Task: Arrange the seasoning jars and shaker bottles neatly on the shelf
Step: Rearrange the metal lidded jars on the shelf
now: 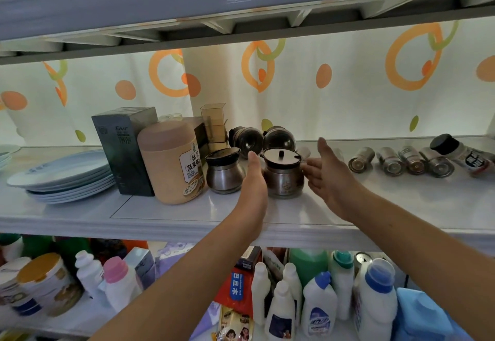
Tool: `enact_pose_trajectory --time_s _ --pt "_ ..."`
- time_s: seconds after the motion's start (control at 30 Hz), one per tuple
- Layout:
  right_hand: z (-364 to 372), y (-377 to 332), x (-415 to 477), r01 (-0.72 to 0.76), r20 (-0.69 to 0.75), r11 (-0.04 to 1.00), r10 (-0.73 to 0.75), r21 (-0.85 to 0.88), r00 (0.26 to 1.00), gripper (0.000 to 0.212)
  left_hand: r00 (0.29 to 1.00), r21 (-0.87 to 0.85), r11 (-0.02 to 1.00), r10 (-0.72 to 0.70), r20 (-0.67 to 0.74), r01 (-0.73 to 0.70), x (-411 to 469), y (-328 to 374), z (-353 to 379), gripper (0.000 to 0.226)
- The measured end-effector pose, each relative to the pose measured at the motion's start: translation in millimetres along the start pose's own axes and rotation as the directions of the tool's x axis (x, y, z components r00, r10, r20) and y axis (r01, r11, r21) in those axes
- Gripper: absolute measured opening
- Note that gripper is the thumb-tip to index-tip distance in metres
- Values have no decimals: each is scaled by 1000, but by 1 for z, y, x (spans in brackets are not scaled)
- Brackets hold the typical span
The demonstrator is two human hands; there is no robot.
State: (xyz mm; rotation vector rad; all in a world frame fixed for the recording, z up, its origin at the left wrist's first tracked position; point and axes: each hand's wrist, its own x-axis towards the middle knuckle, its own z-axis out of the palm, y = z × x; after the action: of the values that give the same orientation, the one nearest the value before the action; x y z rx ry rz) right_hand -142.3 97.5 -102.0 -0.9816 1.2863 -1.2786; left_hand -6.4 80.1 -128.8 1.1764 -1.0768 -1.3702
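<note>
Steel seasoning jar (284, 180) sat midway along the shelf (401, 201), near its front edge. The left hand (254, 177) and right hand (326, 169) flanked it, both open, gripping nothing. Guessing it was getting lined up; next, the tipped shakers (401, 159) toward the right end needed standing.

Head view, close — facing forward, slightly down at shelf (187, 214)

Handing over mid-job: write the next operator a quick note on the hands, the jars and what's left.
Left hand and right hand: both open, flanking the lidded jar, holding nothing.
Second upright jar stands just left of it.
Done: those two stand upright.
Left: two tipped jars behind them, four metal shakers and a black-capped bottle lying on their sides at right.
</note>
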Motion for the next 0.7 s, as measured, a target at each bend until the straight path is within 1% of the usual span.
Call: enact_pose_trajectory --time_s 0.1,0.23,0.3,0.37,0.43,0.57,0.7 --pt "5 2 -2 2 6 1000 -2 -26 1000 71 1000 1 1000 -7 -19 7 4 -1 0 88" --pt "7 3 0 -4 -10 1000 4 -30 1000 74 998 2 999 -34 -51 34 3 5 -4 90" --pt "8 3 -2 -13 -12 1000 13 6 1000 73 1000 -4 1000 -14 -9 14 3 9 -6 84" --pt "8 2 -5 -18 -9 999 18 36 1000 72 997 -18 1000 20 74 -19 -3 16 -5 75" --pt "7 2 -7 -28 -1 998 28 64 1000 68 992 -26 999 38 119 -35 -7 16 -6 72" --pt "5 3 -8 -48 18 994 46 100 999 67 995 -34 998 49 93 -46 -1 8 -14 75" --pt "3 4 -8 -62 34 991 58 119 998 68 992 -35 998 58 112 -54 -2 9 -15 76"
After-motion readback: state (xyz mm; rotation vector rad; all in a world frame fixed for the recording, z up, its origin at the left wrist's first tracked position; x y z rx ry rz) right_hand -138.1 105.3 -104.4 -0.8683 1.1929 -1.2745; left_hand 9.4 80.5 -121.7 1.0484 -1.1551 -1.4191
